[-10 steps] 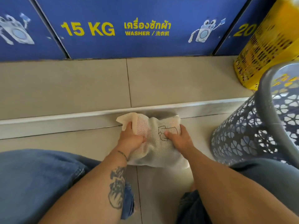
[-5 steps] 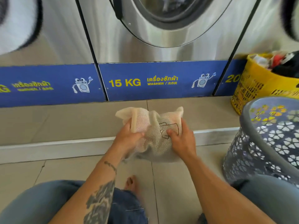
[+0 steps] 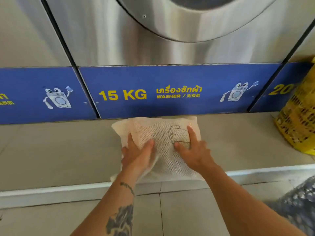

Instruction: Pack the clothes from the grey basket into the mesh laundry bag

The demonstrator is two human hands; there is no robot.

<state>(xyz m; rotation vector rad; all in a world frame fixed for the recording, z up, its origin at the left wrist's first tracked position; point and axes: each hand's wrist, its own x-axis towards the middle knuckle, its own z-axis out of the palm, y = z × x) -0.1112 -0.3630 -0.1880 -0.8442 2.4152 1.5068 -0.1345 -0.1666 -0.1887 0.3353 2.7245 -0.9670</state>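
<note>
On the tiled step (image 3: pixel 51 159) below a 15 KG washer (image 3: pixel 119 40), your left hand (image 3: pixel 136 159) and right hand (image 3: pixel 196 152) press the mesh laundry bag (image 3: pixel 162 133) flat, fingers outstretched.

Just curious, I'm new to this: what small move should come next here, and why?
Probably lift both hands off. The mesh bag looks stuffed and lies on the tiled step, with the left hand and right hand pressed flat on it, fingers straight.
</note>
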